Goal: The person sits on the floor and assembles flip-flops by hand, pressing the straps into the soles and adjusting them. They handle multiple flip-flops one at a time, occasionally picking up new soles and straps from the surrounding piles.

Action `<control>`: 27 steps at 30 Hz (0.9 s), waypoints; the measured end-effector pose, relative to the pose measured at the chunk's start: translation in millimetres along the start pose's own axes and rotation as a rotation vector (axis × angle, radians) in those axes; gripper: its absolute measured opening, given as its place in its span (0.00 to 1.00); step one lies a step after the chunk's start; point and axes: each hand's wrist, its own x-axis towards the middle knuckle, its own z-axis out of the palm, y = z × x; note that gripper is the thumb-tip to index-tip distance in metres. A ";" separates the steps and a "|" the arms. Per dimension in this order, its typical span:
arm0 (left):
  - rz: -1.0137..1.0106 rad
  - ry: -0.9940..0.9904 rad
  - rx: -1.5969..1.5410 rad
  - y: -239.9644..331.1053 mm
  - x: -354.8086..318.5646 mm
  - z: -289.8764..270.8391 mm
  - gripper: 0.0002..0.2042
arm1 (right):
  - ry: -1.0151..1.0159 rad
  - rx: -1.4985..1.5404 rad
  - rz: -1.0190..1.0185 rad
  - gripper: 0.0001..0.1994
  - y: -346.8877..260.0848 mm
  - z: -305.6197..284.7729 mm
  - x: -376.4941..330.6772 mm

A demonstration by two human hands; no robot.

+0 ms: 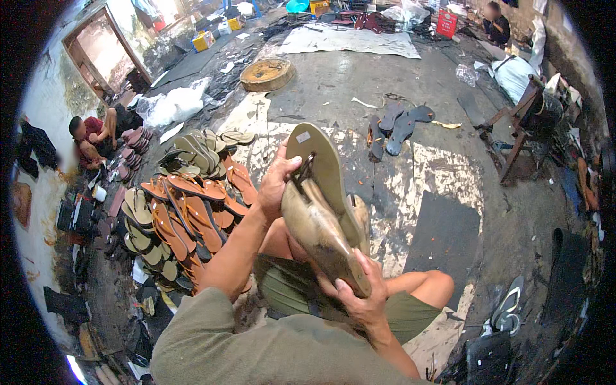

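An olive-green flip-flop point(314, 144) is held up in front of me, tilted, with a small white label on its toe end and a dark strap near the toe. My left hand point(277, 183) is closed on its left edge, thumb beside the strap. Against the flip-flop lies a worn, tan shoe last point(324, 228), its narrower end toward me. My right hand point(366, 295) grips that end, thumb on top and fingers along the far side. How far the last sits under the strap is hard to tell. Another rounded tan piece point(360, 221) shows partly behind the flip-flop.
Piled at my left are brown flip-flops point(199, 215) and olive ones point(192, 151). Ahead lie a round wooden block point(267, 75) and dark sandals point(404, 128). A wooden stand point(516, 128) is at right. One person point(93, 138) sits far left, another point(497, 29) far right.
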 end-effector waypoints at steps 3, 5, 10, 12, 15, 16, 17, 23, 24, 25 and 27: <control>-0.023 0.073 0.323 10.8 -2.8 -3.6 0.33 | 0.000 0.183 0.208 0.33 2.9 -13.1 -19.7; 0.022 0.132 0.423 14.4 3.5 -14.1 0.33 | 0.043 0.313 0.273 0.31 1.5 -16.7 -24.8; 0.150 0.210 0.472 13.2 9.6 -34.5 0.29 | 0.118 0.565 0.558 0.27 -29.1 -20.7 -24.3; 0.172 0.261 0.651 9.9 10.4 -45.5 0.28 | 0.091 0.610 0.590 0.27 -25.1 -23.3 -28.1; 0.174 0.234 0.720 9.7 2.0 -29.2 0.27 | 0.071 0.681 0.630 0.26 -25.7 -20.7 -23.5; 0.171 0.224 0.678 10.1 -0.1 -26.8 0.27 | 0.087 0.688 0.640 0.25 -22.8 -16.6 -24.8; 0.169 0.213 0.636 10.0 -0.9 -25.8 0.27 | 0.102 0.696 0.650 0.24 -22.0 -13.9 -25.5; 0.221 0.201 0.972 6.6 -9.2 -33.4 0.27 | 0.090 0.528 0.582 0.26 -27.6 -1.8 -23.5; 0.232 0.218 0.977 8.5 -10.2 -30.1 0.28 | 0.100 0.506 0.557 0.27 -27.7 -1.7 -24.6; 0.202 0.240 0.921 11.3 -10.6 -30.6 0.27 | 0.103 0.488 0.531 0.28 -28.2 -1.4 -25.5; 0.143 0.282 0.808 17.5 -8.7 -32.0 0.27 | 0.087 0.396 0.443 0.29 -22.8 -0.5 -30.2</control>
